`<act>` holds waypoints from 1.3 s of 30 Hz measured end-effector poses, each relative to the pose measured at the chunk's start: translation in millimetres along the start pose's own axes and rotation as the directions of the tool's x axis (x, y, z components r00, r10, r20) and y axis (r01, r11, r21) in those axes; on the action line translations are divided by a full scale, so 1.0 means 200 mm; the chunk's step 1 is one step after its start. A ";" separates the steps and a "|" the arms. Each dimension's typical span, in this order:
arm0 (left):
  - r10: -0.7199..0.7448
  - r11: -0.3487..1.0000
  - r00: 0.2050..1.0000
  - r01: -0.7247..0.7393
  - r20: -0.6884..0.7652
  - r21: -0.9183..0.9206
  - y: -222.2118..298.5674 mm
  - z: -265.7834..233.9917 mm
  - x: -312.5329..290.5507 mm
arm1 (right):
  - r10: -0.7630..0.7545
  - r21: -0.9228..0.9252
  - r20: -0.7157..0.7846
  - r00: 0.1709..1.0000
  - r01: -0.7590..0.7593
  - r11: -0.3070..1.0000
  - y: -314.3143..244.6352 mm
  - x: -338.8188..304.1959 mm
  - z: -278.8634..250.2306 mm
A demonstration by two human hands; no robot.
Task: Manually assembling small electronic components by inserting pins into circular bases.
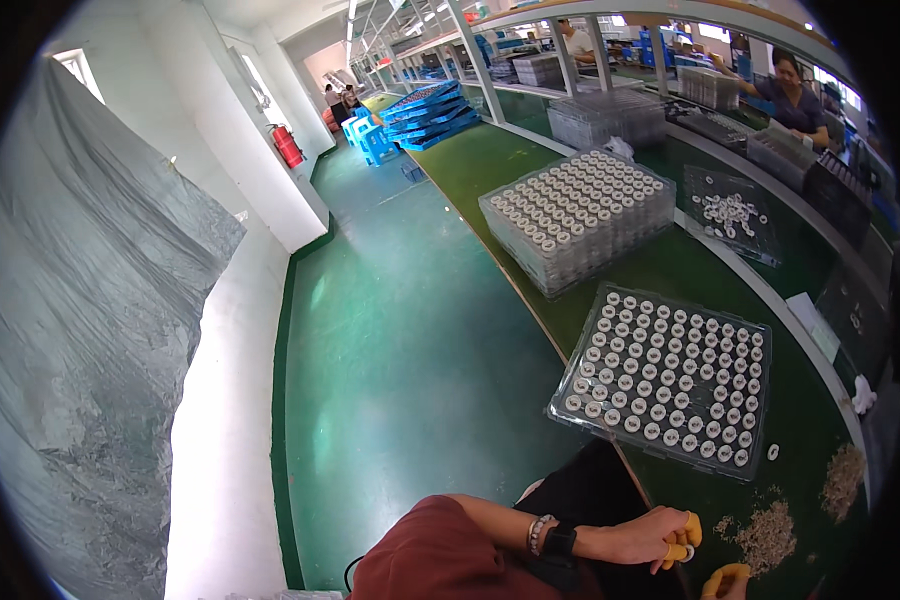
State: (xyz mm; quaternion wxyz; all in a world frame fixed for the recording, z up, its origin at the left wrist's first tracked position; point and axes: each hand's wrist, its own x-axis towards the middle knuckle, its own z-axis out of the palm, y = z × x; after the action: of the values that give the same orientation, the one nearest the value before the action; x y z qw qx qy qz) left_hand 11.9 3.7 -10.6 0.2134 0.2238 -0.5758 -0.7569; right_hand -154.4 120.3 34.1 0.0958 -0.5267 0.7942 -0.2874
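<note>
right hand [727,583]: cut by lower edge | loose bits [768,535]: too small to identify | white piece [689,553]: partly hidden by left hand [652,537]

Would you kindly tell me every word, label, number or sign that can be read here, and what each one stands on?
No text can be read in this view.
White round pieces in the clear tray: dark central marks, too small to read.
Red fire extinguisher: any label is too small to read.
Pale sheet: nothing legible.
</note>
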 end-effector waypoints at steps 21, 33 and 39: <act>-0.033 0.994 0.999 0.035 0.022 -0.099 -0.01 0.01 -0.04 | 0.110 0.690 0.007 0.994 -0.084 0.719 -0.13 -0.12 0.18; -0.133 0.979 0.991 0.136 0.031 -0.151 0.00 0.00 -0.03 | 0.109 0.665 -0.041 0.993 -0.054 0.745 -0.09 -0.13 0.24; -0.136 0.969 0.990 0.140 0.035 -0.203 -0.03 0.01 -0.03 | 0.156 0.679 -0.033 0.987 -0.092 0.729 -0.10 -0.15 0.23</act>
State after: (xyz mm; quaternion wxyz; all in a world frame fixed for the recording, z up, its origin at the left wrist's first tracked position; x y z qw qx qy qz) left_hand 15.6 11.0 -14.4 0.1760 0.2323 -0.4800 -0.8274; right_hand -104.9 124.7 3.4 0.2640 -0.3887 0.6728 -0.5714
